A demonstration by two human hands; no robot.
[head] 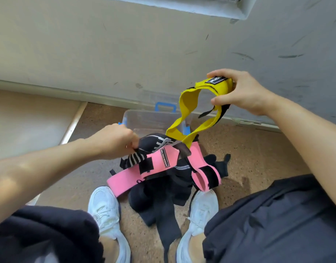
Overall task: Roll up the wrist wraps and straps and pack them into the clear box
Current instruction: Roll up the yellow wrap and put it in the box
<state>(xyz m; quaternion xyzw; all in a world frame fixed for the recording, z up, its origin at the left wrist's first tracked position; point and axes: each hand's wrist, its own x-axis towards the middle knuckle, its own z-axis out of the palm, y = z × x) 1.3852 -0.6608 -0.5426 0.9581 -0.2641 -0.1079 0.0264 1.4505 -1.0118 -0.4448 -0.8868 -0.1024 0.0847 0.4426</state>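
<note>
Between the white shoes [106, 211] a heap of black straps [159, 196] lies on the floor [248, 149], with a pink wrap [155, 164] draped across its top. Just beyond, the left hand [114, 141] pinches a striped wrap [136, 158] at the heap's far edge. Past it the clear box [144, 118] stands open by the wall, and the right hand [243, 92], raised, grips a yellow wrap [184, 103] that loops down to the heap.

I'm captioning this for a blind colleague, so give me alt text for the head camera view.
The person's right hand holds up a yellow wrist wrap while the left hand pinches a black-and-white striped strap in a floor pile with a pink wrap, a clear box just beyond.
</note>
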